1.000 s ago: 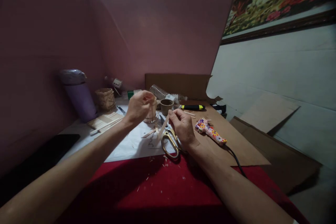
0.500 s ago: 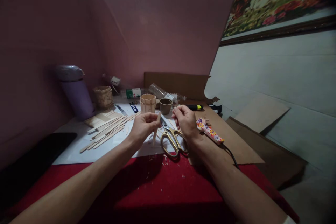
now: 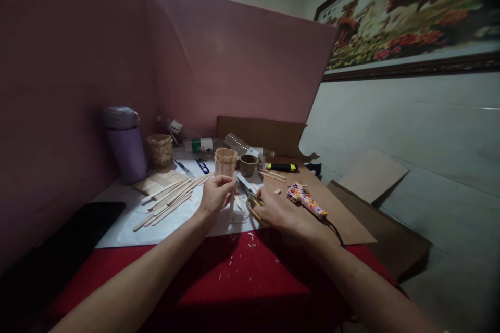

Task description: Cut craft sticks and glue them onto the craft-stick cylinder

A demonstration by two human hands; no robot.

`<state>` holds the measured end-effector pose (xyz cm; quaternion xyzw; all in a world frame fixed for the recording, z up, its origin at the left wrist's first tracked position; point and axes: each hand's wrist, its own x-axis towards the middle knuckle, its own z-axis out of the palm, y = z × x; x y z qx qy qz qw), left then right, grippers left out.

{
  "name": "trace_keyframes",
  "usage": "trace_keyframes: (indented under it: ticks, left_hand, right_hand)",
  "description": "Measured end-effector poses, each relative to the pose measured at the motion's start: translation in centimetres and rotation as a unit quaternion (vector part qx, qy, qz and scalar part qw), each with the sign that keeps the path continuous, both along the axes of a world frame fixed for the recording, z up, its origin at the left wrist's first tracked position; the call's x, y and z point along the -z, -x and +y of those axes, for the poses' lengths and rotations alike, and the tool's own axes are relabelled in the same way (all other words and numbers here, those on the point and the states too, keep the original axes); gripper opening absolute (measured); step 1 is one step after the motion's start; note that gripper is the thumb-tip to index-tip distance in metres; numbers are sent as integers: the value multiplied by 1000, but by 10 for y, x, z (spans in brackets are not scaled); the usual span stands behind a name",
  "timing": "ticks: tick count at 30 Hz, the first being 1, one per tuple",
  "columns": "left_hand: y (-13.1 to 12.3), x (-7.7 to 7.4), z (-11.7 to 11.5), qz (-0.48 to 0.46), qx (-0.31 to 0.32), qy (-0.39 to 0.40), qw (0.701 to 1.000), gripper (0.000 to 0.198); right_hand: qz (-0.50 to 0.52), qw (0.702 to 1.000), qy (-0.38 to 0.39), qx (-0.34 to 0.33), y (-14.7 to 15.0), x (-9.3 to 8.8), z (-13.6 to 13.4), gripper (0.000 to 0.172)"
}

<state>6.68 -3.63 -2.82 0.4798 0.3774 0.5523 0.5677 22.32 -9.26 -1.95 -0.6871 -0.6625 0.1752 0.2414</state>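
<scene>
My left hand pinches an upright wooden craft stick between thumb and fingers, above the white paper. Gold-handled scissors point away from me, and my right hand is closed around their handles. Part of the handles is hidden by that hand. Just behind my left hand stands a cup made of craft sticks, with a small brown pot to its right. A fan of loose craft sticks lies left of my left hand.
A flower-patterned glue gun with a black cord lies on cardboard at right. A purple tumbler, a second stick cup, a utility knife and plastic bottles stand or lie farther back. Wood scraps dot the red cloth.
My right hand has come down from its raised position onto the scissors' handles and taken hold of them. My left hand still holds the craft stick. The camera view has shifted slightly.
</scene>
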Motion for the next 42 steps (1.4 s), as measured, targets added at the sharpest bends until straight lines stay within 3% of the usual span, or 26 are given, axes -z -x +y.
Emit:
trace_keyframes:
  ticks: [3,5,9,16,20,22,25,27,31,36,42]
  left_hand:
    - [3,0,3,-15,3,12,1000,16]
    - [6,-1,5,-24,5,20,1000,18]
    - [15,-9,5,-39,7,30,999,21]
    - [20,-18,4,-38,0,46,998,19]
    - [19,-18,4,-35,-19,32,999,20]
    - [18,-17,3,-19,-41,-12,999,22]
    - [17,-15,2,3,-81,-94,992,23]
    - [17,-15,2,-26,-81,-80,993,26]
    - [21,-19,4,-71,10,7,997,39]
    - [28,-20,5,-20,134,48,990,43]
    - [28,-16,11,11,152,62,986,29]
  right_hand:
    - [62,998,-16,27,-7,-1,-5,18]
    - [174,983,-32,46,-8,-2,-17,21]
    - [408,910,66,1,0,-3,-41,41]
    - [543,819,178,-44,14,-1,-49,63]
    - [558,795,230,-61,7,10,-52,70]
    - [570,781,245,-74,5,12,-55,70]
    - [618,731,284,-54,4,5,-64,63]
    - [629,713,307,-44,4,-4,-72,58]
    - [627,695,348,-51,-2,-20,-87,61]
    - [633,678,371,-47,-9,-19,-89,67]
    - [652,643,400,-39,-16,-8,-87,69]
